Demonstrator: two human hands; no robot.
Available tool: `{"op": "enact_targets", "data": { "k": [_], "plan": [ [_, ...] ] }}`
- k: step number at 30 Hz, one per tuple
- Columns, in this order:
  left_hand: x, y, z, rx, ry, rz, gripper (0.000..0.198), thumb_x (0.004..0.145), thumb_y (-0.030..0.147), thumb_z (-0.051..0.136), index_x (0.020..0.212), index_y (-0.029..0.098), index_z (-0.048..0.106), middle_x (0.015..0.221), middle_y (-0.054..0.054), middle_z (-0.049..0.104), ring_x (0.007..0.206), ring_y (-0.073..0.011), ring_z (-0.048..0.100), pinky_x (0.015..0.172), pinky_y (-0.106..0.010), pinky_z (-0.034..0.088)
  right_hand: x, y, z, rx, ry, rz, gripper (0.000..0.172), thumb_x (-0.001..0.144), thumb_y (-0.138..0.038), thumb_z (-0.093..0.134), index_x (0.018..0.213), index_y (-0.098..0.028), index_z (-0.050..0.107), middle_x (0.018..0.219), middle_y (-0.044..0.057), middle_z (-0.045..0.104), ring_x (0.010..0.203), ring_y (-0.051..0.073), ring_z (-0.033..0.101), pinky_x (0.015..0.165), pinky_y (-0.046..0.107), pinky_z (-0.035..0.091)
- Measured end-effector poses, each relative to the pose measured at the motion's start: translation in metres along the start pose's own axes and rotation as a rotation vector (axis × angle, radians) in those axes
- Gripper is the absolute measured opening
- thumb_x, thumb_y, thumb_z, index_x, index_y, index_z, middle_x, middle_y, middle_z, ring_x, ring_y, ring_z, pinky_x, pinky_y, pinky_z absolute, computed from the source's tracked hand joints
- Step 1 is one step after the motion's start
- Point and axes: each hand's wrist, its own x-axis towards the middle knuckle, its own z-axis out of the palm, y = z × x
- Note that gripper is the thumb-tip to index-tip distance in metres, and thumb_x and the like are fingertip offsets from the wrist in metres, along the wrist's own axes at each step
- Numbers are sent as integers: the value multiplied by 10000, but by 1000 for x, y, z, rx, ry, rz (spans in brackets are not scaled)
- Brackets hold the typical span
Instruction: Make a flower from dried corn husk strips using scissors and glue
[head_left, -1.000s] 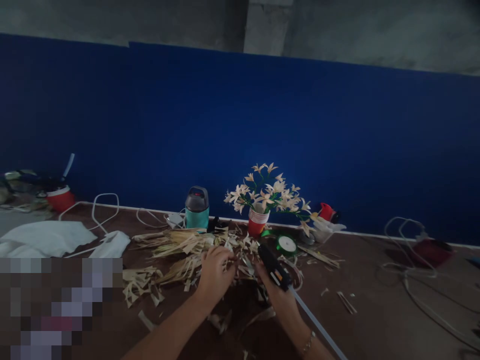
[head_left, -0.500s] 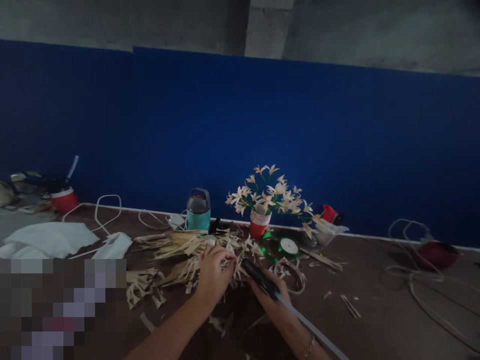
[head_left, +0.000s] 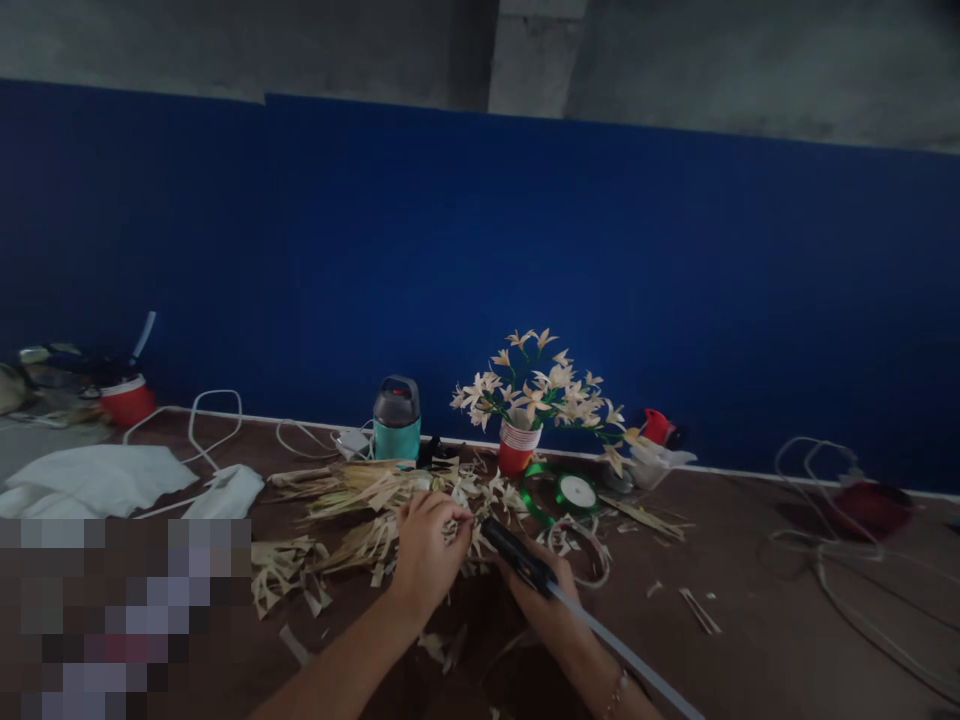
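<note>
My right hand (head_left: 551, 600) is wrapped around a black glue gun (head_left: 517, 553), from whose rear a long pale glue stick (head_left: 626, 650) runs back over my wrist. Close by on the left, my left hand (head_left: 433, 540) is closed in a pinch, thumb and index finger together; whatever lies between them is too small to make out. Under and around both hands spreads a pile of dried husk strips (head_left: 360, 495). Just behind, a stacked red and white paper cup (head_left: 517, 447) holds a bunch of cream husk flowers (head_left: 559, 390) on green stems.
Green ribbon on a white-centred spool (head_left: 577, 491) lies right of the cup. A teal and grey bottle-like container (head_left: 397, 420) stands behind the husks. White cloth or plastic (head_left: 97, 478) is at left, with a red cup (head_left: 129, 400) beyond. Cables (head_left: 832, 570) loop at right beside a dark red bowl-like object (head_left: 874, 510).
</note>
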Motion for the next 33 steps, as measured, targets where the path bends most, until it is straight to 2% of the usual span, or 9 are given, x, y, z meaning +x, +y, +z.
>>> {"op": "enact_targets", "data": {
  "k": [4,9,14,19,28,33],
  "plan": [
    [0,1,0,-1,5,6,91,727,175,587,689,225,653,786,-20,670,844,-222,557,768,-371,338,1,5,0,1,-2,0,257,686,-400,631,675,-147,678,548,23,634,540,180,584,474,233,463],
    [-1,1,0,-7,15,8,91,728,169,589,691,224,653,780,-16,667,842,-217,559,776,-363,341,2,6,-2,-21,-129,3,225,738,-345,595,727,-136,676,622,31,653,565,172,584,516,231,459],
    [0,1,0,-1,12,11,87,726,175,596,689,226,656,774,-15,665,840,-216,563,765,-351,348,2,6,-3,-25,-110,10,216,739,-331,592,721,-129,665,597,25,633,554,162,565,495,219,434],
    [0,1,0,-1,2,2,86,723,167,603,689,227,653,785,-8,668,844,-217,564,765,-359,337,4,1,-5,-43,-147,26,233,743,-335,576,709,-125,671,601,30,638,556,164,568,511,222,441],
    [-1,1,-1,-14,14,13,90,736,185,590,689,225,656,776,-14,666,830,-213,563,762,-358,347,2,11,-3,-15,-69,-3,221,706,-337,607,710,-129,684,559,24,630,508,152,552,465,213,443],
    [-1,0,1,-25,2,7,85,739,197,590,698,226,660,785,-22,671,836,-221,562,767,-370,344,3,3,-5,-50,-135,-7,224,737,-323,571,714,-125,673,579,29,628,534,161,557,486,222,433]
  ]
}}
